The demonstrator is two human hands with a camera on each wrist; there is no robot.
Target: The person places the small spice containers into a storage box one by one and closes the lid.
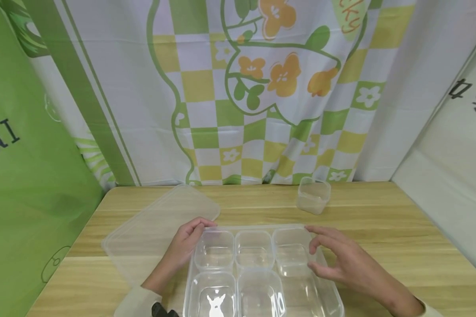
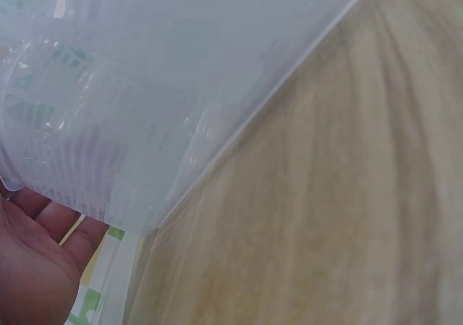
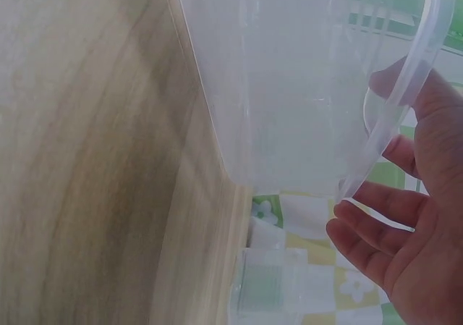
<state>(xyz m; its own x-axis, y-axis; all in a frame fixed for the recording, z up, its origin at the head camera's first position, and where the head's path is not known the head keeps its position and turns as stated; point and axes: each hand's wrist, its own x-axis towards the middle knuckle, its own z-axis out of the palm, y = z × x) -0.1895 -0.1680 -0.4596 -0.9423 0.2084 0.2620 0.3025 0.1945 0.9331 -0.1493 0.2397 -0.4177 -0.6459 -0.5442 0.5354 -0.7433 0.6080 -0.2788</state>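
Note:
A large clear plastic box (image 1: 333, 288) lies on the wooden table and holds several small clear containers (image 1: 255, 251) in two rows; its front right part shows none. My left hand (image 1: 189, 240) touches the back left corner of the box with fairly straight fingers; the left wrist view shows its palm (image 2: 36, 267). At the back right, my right hand (image 1: 339, 255) reaches over the rim, thumb and fingers spread apart beside the back right container (image 1: 291, 251). In the right wrist view, its thumb appears through the clear wall, and other fingers (image 3: 369, 238) are outside the corner.
One more small clear container (image 1: 313, 196) stands alone near the back edge, right of middle. A clear flat lid (image 1: 154, 229) lies at the left, behind my left forearm. Patterned cloth (image 1: 242, 110) hangs behind the table, with green cloth (image 1: 35, 176) at the left.

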